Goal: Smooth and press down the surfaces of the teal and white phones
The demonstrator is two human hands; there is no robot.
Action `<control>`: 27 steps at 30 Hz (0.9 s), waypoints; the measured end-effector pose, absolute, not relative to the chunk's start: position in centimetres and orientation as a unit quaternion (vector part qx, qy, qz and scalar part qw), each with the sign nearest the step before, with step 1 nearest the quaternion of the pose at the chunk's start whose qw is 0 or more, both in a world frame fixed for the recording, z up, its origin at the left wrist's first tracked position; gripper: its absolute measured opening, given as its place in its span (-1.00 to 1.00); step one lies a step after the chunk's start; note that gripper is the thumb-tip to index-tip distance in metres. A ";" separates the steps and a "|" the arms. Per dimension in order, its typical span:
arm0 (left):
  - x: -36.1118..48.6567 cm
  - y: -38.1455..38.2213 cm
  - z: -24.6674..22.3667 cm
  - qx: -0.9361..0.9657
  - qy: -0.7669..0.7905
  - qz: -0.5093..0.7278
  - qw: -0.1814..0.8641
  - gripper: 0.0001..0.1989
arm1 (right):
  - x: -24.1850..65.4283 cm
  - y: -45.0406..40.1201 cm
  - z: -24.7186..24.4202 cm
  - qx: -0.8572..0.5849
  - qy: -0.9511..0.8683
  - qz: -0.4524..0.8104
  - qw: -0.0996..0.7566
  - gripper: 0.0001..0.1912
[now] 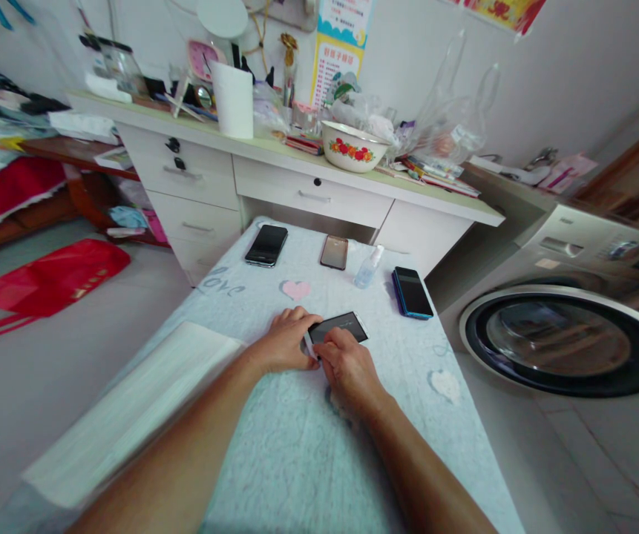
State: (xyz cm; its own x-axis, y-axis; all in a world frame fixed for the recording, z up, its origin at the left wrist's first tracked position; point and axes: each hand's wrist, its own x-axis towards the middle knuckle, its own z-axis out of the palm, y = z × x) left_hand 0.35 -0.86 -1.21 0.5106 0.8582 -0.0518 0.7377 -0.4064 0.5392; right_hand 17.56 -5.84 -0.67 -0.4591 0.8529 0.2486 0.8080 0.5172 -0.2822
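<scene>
A white smartphone with a dark screen lies on the cloth-covered table, turned sideways. At its left end my left hand grips the phone between thumb and fingers. My right hand is closed over the phone's lower left part, its fingers pressed together near the edge. Whatever is in those right fingers is too hidden to name. Beyond the hands stand a clear spray bottle and a phone case. A black phone lies at the far left, and a blue-edged phone to the right.
A folded white cloth or paper pack lies along the table's left side. Behind the table, a white drawer desk carries a flowered enamel bowl and a paper roll. A washing machine stands right; a red bag lies on the floor.
</scene>
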 end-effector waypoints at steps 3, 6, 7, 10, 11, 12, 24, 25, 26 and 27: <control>0.3 -0.8 -1.3 0.831 0.480 0.119 0.254 -0.20 | 17.8 -5.6 -1.0 -0.508 -0.839 0.056 0.187 -0.80; 0.3 -0.9 -1.4 0.832 0.479 0.126 0.250 -0.19 | 18.1 -5.4 -1.2 -0.536 -0.821 0.047 0.191 -0.77; 0.3 -0.9 -1.4 0.831 0.481 0.125 0.250 -0.19 | 18.2 -5.4 -1.3 -0.541 -0.817 0.045 0.193 -0.77; 0.2 -1.0 -1.1 0.824 0.494 0.116 0.252 -0.17 | 18.1 -5.4 -1.3 -0.537 -0.819 0.045 0.197 -0.78; 0.1 -1.0 -1.0 0.822 0.499 0.113 0.250 -0.17 | 18.1 -5.4 -1.2 -0.532 -0.822 0.046 0.196 -0.79; 0.1 -1.0 -0.9 0.820 0.504 0.111 0.248 -0.17 | 18.0 -5.5 -1.1 -0.527 -0.826 0.049 0.194 -0.79; -0.4 -1.0 0.0 0.824 0.496 0.080 0.263 -0.25 | 18.4 -6.6 -0.4 -0.454 -0.861 0.114 0.196 -0.73; -0.4 -1.0 0.0 0.824 0.494 0.079 0.265 -0.26 | 18.4 -6.6 -0.5 -0.451 -0.863 0.115 0.197 -0.73; -0.4 -1.0 0.0 0.825 0.493 0.079 0.265 -0.27 | 18.5 -6.7 -0.5 -0.451 -0.863 0.115 0.197 -0.73; -0.4 -0.9 -0.1 0.826 0.492 0.079 0.265 -0.27 | 18.4 -6.6 -0.6 -0.451 -0.864 0.112 0.195 -0.74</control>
